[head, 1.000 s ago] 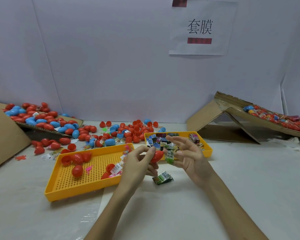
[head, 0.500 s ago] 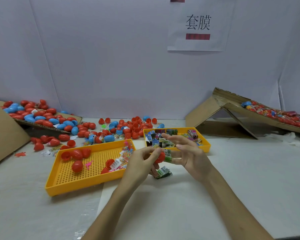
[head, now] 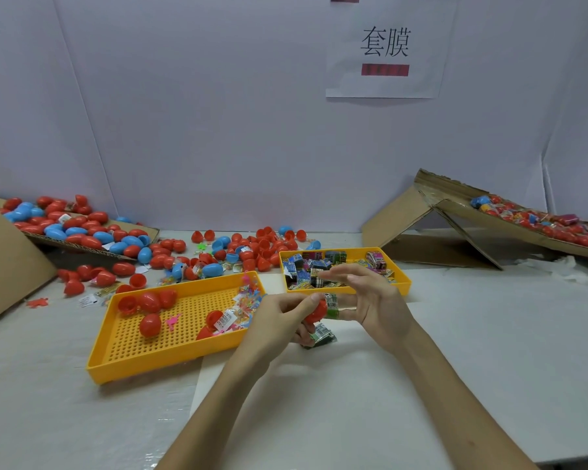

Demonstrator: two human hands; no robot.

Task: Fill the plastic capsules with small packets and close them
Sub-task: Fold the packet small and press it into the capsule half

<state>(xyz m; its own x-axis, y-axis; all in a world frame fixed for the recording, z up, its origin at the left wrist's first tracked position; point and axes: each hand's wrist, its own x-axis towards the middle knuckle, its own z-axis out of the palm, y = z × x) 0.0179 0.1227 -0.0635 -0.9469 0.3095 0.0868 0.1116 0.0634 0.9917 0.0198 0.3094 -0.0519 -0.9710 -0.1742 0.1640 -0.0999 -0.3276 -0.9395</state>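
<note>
So the red capsule (head: 317, 311) is up off the surface (head: 489, 351), about mid-way across it, gripped in the left hand (head: 279, 317) with fingers curled round it. The right hand (head: 377, 300) pinches a green packet (head: 332, 304) right against the capsule's open end, its other fingers spread out loose. A second packet (head: 322, 335) lies on the surface just under the hands. To the left is a big yellow tray (head: 150, 366) with a few red capsules in it, and behind the hands is a smaller yellow tray (head: 403, 283) full of packets. Loose red and blue capsules (head: 245, 252) are piled along the far edge.
</note>
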